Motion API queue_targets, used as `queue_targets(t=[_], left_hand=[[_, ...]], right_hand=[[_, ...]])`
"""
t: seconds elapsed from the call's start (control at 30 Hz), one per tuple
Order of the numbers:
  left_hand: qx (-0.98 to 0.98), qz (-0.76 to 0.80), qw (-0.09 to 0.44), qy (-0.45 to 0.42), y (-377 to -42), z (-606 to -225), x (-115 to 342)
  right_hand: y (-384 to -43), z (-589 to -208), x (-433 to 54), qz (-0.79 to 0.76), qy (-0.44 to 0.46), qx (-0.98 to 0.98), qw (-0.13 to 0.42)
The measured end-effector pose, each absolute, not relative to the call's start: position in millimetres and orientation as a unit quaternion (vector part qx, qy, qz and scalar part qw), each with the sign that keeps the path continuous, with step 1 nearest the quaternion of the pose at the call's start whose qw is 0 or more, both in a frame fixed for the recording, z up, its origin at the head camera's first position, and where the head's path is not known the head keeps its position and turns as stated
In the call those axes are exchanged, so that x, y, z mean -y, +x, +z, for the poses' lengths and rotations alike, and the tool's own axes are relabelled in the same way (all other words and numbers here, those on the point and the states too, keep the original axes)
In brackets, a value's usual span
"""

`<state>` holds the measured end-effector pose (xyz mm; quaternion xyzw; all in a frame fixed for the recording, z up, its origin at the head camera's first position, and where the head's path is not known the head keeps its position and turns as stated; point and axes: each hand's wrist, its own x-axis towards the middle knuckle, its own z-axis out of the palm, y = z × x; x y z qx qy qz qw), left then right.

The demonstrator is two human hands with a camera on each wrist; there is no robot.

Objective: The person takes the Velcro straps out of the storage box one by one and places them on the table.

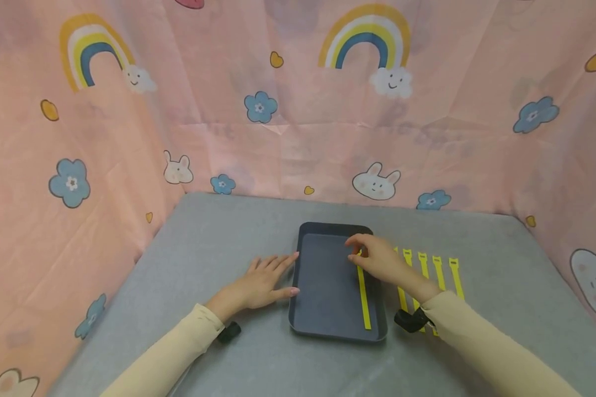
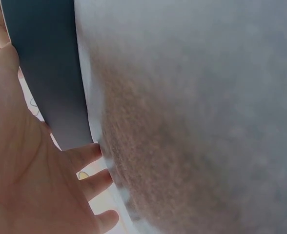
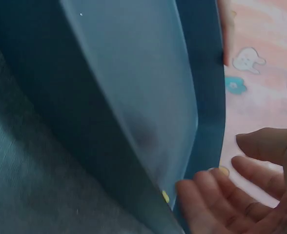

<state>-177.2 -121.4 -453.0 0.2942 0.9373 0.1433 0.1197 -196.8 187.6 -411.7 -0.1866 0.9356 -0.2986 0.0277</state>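
Note:
A dark grey rectangular tray point(image 1: 323, 286) lies on the grey table. One yellow strap point(image 1: 364, 300) with a flat narrow body rests lengthwise inside it, along the right side. My left hand point(image 1: 263, 285) is spread at the tray's left edge, its fingertips and thumb touching the rim. Over the tray's right side is my right hand point(image 1: 379, 259), close to the strap's far end. In the right wrist view its thumb and fingers stand apart with nothing between them, and a yellow tip point(image 3: 165, 196) shows just inside the tray wall.
Several more yellow straps point(image 1: 454, 275) with slotted heads lie in a row right of the tray, partly hidden under my right forearm. A pink printed cloth point(image 1: 303, 149) hangs behind the table and along both sides. Dark wrist cameras point(image 1: 411, 320) sit under both sleeves.

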Motion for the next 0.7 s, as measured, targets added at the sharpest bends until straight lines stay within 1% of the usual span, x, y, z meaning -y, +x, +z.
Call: queue_targets(t=[0.1, 0.3, 0.4, 0.57, 0.7], left_hand=[[-0.936, 0.144, 0.121, 0.296, -176, -452, 122], [-0.936, 0.146, 0.117, 0.297, -178, -452, 121], [-0.938, 0.136, 0.121, 0.294, -177, -451, 121], [-0.941, 0.127, 0.127, 0.287, -174, -448, 120], [-0.941, 0.132, 0.124, 0.285, -174, -448, 120]], right_hand=[[-197, -414, -181, -0.273, -0.185, -0.943, 0.047], [-197, -417, -172, -0.233, -0.168, -0.956, 0.065], [-195, -418, -167, -0.220, -0.153, -0.959, 0.088], [-191, -418, -161, -0.217, -0.134, -0.959, 0.120], [-190, -417, -158, -0.220, -0.130, -0.958, 0.132]])
